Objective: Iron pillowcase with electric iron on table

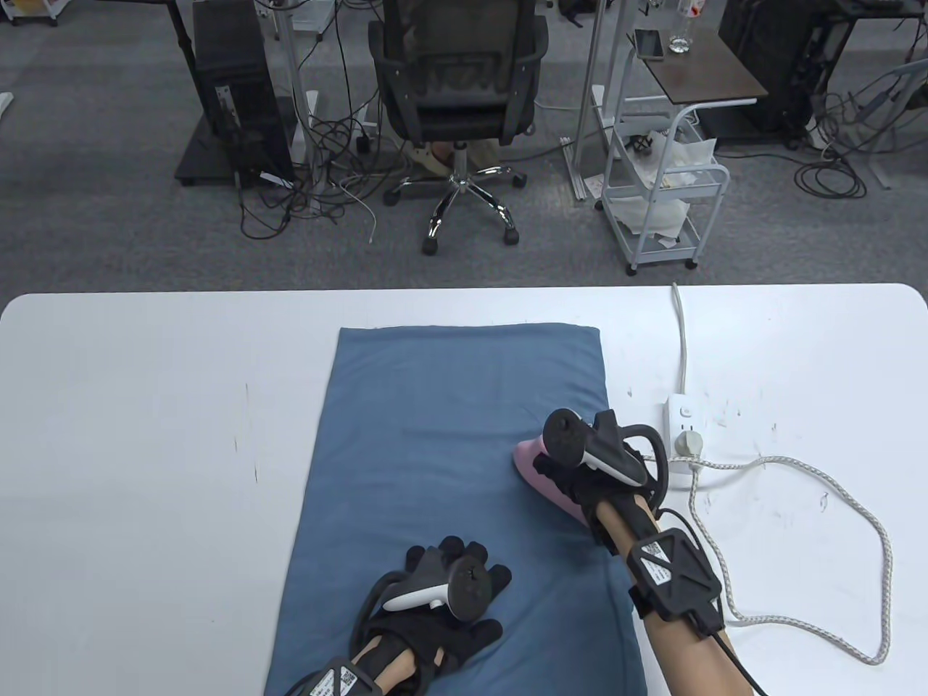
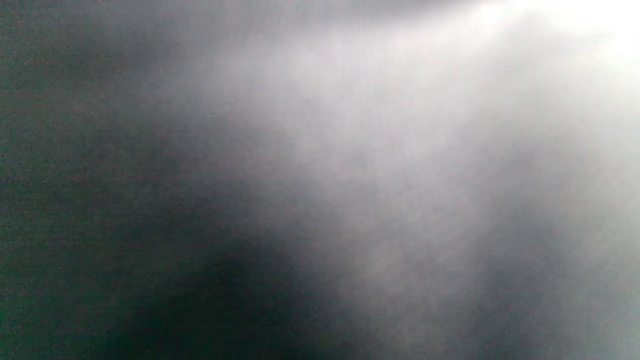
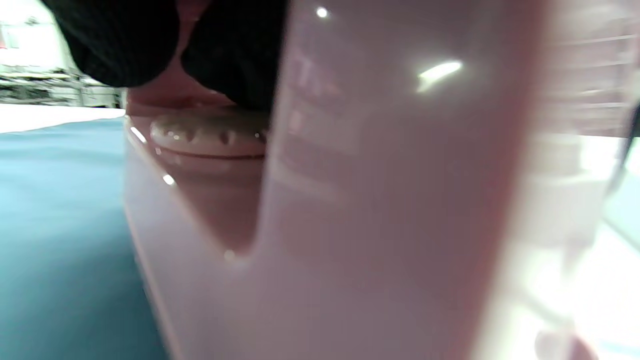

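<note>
A blue pillowcase (image 1: 449, 464) lies flat on the white table (image 1: 145, 449). A pink electric iron (image 1: 540, 482) sits on the pillowcase near its right edge; it fills the right wrist view (image 3: 350, 200) beside the blue cloth (image 3: 55, 225). My right hand (image 1: 573, 464) grips the iron's handle, and its gloved fingers (image 3: 230, 45) wrap over the top. My left hand (image 1: 453, 587) rests flat, fingers spread, on the pillowcase near its front edge. The left wrist view is a grey blur.
A white power strip (image 1: 683, 428) lies right of the pillowcase, with the iron's braided cord (image 1: 834, 500) looping over the table's right side. Beyond the far table edge stand an office chair (image 1: 457, 94) and a white cart (image 1: 663, 188).
</note>
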Demonstrator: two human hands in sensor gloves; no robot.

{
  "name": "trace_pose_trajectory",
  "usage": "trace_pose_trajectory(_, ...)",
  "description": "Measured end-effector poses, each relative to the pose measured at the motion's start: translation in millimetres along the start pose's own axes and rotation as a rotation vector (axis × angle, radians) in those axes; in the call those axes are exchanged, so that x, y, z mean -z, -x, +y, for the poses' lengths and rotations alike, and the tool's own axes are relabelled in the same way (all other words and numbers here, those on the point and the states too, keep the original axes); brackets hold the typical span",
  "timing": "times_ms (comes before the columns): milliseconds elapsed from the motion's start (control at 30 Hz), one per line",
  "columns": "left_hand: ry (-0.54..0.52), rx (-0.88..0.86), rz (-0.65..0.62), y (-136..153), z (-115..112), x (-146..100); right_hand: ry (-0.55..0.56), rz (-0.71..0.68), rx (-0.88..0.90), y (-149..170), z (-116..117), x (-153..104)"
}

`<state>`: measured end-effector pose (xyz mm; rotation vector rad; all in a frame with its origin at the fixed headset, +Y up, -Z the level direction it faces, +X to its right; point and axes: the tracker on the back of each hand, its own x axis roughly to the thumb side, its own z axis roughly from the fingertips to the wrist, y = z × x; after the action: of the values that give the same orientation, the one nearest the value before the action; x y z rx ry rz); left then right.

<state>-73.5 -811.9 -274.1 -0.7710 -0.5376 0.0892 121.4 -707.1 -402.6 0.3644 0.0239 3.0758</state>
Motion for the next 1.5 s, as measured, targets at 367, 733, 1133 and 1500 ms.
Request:
trace_pose_trajectory(367, 0.002, 0.001, 0.0, 0, 0, 0, -0.011, -0.166, -0.108, -46, 16, -21)
trace_pose_trajectory(733, 0.002, 0.005, 0.002, 0, 0, 0, -0.001, 0.171, -0.036, -18, 15, 72)
trace_pose_trajectory(1133, 0.002, 0.005, 0.003, 0, 0, 0, -0.006, -0.187, -0.052, -64, 5, 2)
trace_pose_trajectory(1500, 0.002, 0.002, 0.001, -1, 0, -1, -0.041, -0.115, -0.043, -74, 18, 43)
